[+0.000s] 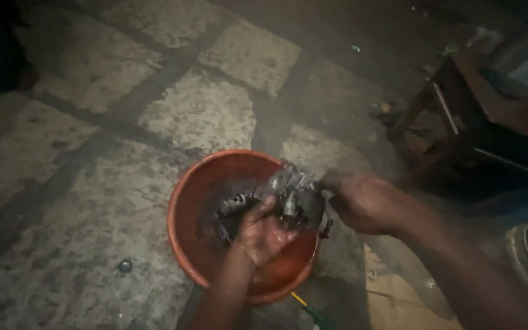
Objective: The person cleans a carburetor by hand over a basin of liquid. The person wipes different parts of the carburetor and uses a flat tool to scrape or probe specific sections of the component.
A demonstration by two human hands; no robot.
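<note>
Both hands (313,214) clasp a metal engine part (294,195), lying roughly crosswise, over the orange basin (181,214).

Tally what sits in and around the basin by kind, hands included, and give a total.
Hands: 2, the left hand and right hand, both gripping the metal part
Orange basin: 1
Greasy metal part held over the basin: 1
Dark part lying inside the basin: 1
Small round object on the stone floor: 1
Total: 6

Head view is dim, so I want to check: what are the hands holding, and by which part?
Both hands, left and right, hold a grimy metal engine part over the orange basin, gripping its opposite sides.
</note>
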